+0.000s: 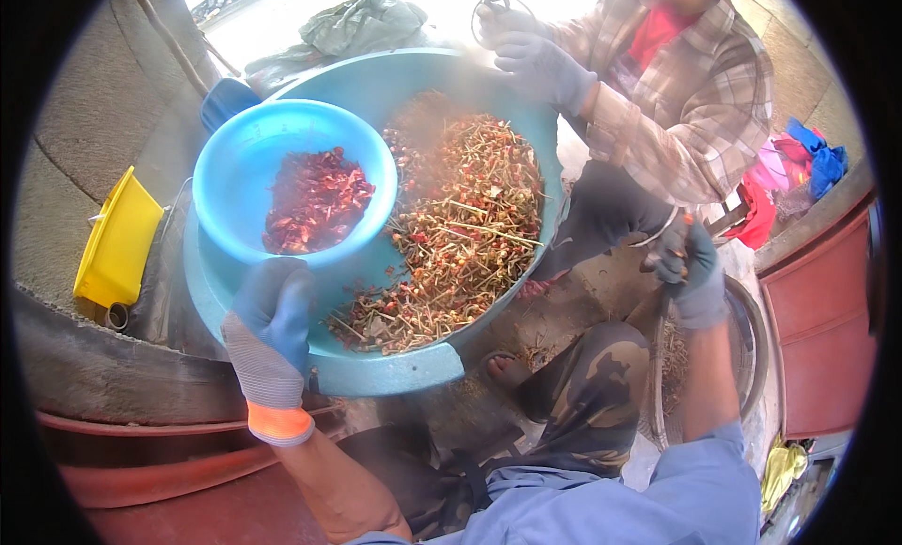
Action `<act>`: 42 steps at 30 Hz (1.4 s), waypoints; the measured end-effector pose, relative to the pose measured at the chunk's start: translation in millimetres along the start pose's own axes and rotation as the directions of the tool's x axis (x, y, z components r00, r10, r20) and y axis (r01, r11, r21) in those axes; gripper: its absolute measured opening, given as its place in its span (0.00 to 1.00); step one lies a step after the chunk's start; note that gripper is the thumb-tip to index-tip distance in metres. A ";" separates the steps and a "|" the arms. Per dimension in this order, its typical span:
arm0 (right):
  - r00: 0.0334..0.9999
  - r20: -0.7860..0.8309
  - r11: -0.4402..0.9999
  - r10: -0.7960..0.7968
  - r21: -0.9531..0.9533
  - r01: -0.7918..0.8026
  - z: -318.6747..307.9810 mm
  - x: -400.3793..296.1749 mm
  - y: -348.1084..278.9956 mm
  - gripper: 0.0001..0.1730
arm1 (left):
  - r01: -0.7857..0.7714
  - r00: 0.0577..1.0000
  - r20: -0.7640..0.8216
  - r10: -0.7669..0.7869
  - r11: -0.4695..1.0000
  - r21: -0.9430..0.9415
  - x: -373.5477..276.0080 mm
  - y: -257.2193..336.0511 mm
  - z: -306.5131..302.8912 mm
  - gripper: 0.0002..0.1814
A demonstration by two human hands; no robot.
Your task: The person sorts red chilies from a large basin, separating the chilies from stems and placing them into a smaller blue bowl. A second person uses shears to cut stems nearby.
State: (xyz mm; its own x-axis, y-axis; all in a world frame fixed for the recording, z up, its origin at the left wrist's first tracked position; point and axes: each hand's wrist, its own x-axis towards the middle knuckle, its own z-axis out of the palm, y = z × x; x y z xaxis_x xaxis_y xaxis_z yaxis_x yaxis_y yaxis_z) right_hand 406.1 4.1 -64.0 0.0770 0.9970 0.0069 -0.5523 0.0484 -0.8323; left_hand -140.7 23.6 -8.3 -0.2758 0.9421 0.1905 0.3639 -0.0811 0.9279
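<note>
My left hand (pixel 273 333), in a grey-blue work glove with an orange cuff, is curled at the near rim of a light-blue plastic basin (pixel 215 192). Whether its fingers grip that rim is hidden. Dark red dried flakes (pixel 320 203) lie in the basin, which is inside a large turquoise tub (pixel 387 376). Beside it in the tub is a heap of dried stems and pepper-like caps (pixel 479 228). Over at the right, my gloved right hand (pixel 694 270) is bent above a round basket (pixel 757 340) with stem bits in it; its grip is unclear.
A seated person (pixel 676 115) opposite raises both gloved hands (pixel 539 59) over the tub's far rim. A yellow plastic container (pixel 120 242) and a blue scoop-like tool (pixel 229 104) stand left. Behind is a crumpled sack (pixel 363 23). Red and blue bags (pixel 810 161) lie right.
</note>
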 end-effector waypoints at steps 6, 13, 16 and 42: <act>0.817 -0.554 0.492 -0.163 -0.763 -0.419 -208.8 -110.0 -47.8 0.19 | -0.015 1.000 0.019 0.016 0.999 -0.036 1.9 -4.9 -2.1 0.09; 0.744 -0.575 -0.413 -0.340 -0.620 -0.667 -291.8 -203.9 -32.4 0.16 | 0.002 1.000 0.030 -0.002 1.000 -0.019 3.5 -3.2 -0.5 0.09; 0.610 -0.737 0.067 -0.290 -0.652 -0.755 -222.1 -173.8 -33.0 0.12 | 0.016 0.999 0.033 -0.015 0.999 -0.027 1.8 -2.1 -2.5 0.09; 0.919 0.160 -0.508 0.361 -0.793 0.337 168.0 124.8 130.0 0.29 | -0.163 0.987 0.035 0.160 0.963 0.214 5.8 -6.3 2.0 0.08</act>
State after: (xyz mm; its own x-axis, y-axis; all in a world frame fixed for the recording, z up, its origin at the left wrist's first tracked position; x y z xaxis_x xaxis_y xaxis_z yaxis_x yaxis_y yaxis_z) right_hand 204.4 144.9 -78.2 -0.2610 0.9432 -0.2054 0.9645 0.2637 -0.0144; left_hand -142.8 30.3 -13.7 -0.1829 0.9279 0.3250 0.5863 -0.1624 0.7937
